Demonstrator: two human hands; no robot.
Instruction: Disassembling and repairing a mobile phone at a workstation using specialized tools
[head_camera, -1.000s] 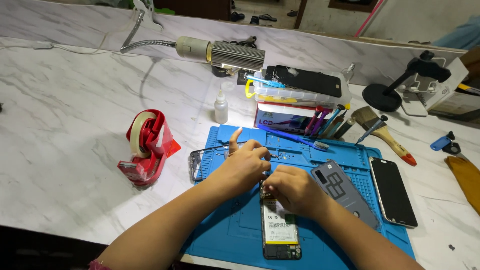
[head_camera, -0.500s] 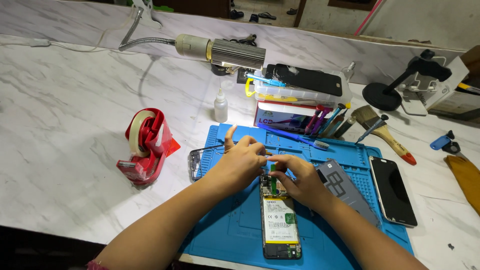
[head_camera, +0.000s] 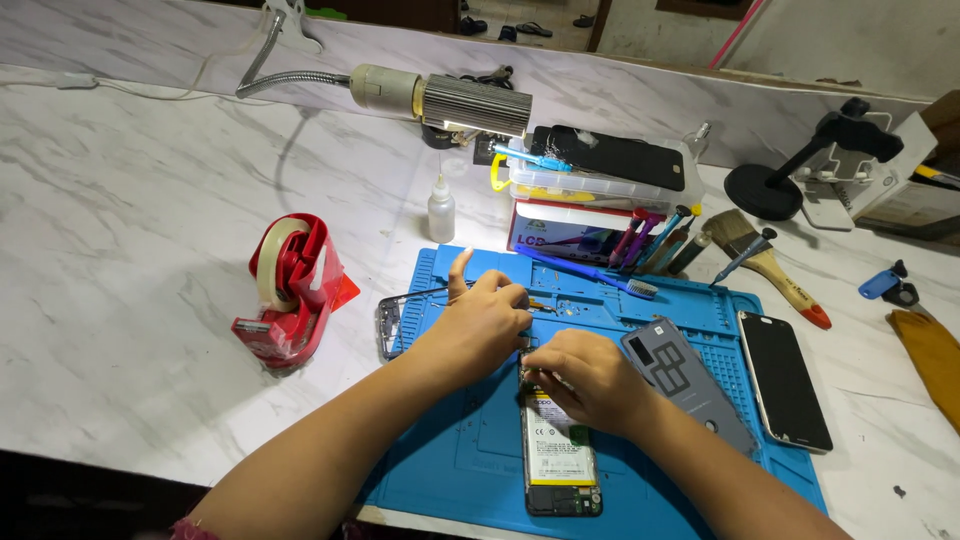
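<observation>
Since the half-second-earlier frame, little had shifted that I could see: both hands stayed bunched over the top end of the opened phone (head_camera: 558, 450), the right one perhaps drawn a touch tighter over the board.

I watched the phone lying back-off on the blue repair mat (head_camera: 470, 460), its yellow-labelled battery showing, its long axis running from the hands toward me. Only its top end sat under the fingers; the rest stretched out below the right hand (head_camera: 585, 380), which was the nearer of the two and covered that end directly. Its fingers were curled down and pinched on something small at the board, too hidden for me to name. The left hand (head_camera: 480, 325) lay just beyond and to the left, touching the right, fingers closed on what looked like thin tweezers, forefinger raised.

Right of the right hand lay the grey back cover (head_camera: 685, 385), and further right a dark phone (head_camera: 785, 380) face-up. Left of the left hand a bare phone frame (head_camera: 390, 325) rested at the mat's edge, and well past it a red tape dispenser (head_camera: 290, 290). Beyond the hands lay a blue toothbrush (head_camera: 590, 272), a small dropper bottle (head_camera: 440, 210), a parts box (head_camera: 590, 185) and the gooseneck lamp (head_camera: 450, 100).
</observation>
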